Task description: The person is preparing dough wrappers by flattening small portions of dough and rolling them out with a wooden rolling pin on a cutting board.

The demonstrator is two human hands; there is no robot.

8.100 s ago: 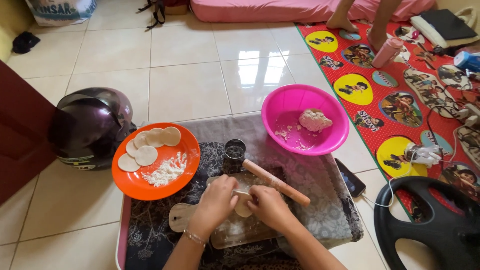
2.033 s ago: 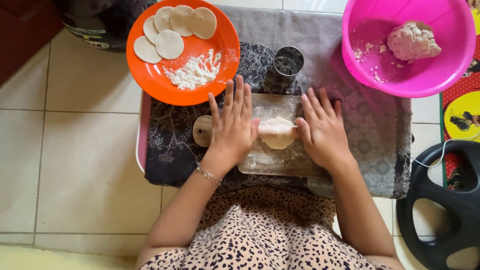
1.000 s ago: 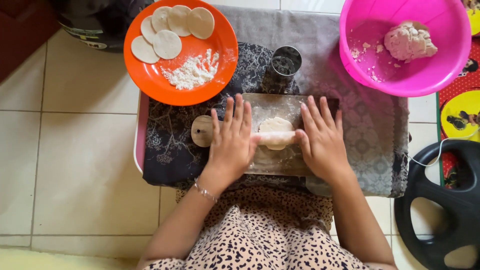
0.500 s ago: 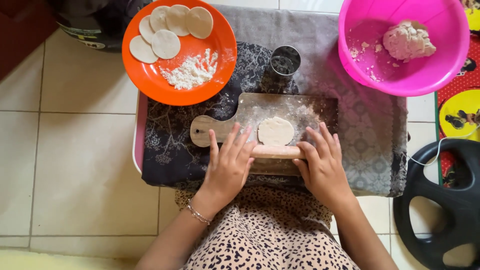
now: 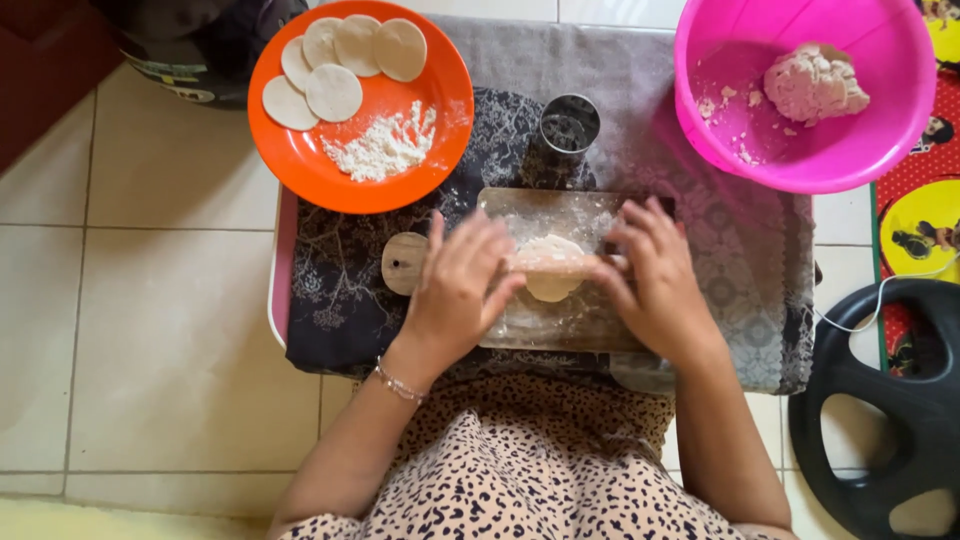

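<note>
Wooden pin (image 5: 565, 262) under your flat, spread left hand (image 5: 455, 290) and right hand (image 5: 655, 280); dough disc (image 5: 548, 268) half-rolled; five discs (image 5: 335, 60) done; dough lump (image 5: 815, 82) left.

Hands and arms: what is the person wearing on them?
Both hands are bare, with no gloves or rings that I can make out. The left hand has a thin beaded bracelet at the wrist. The right hand has a bare wrist. Both forearms are uncovered; a leopard-print garment covers the lap.

A small, pale, flattened round of dough (image 5: 548, 268) lies at the centre of a flour-dusted wooden board (image 5: 560, 320), under a wooden rolling pin (image 5: 560, 262) lying three-to-nine across it.
</note>
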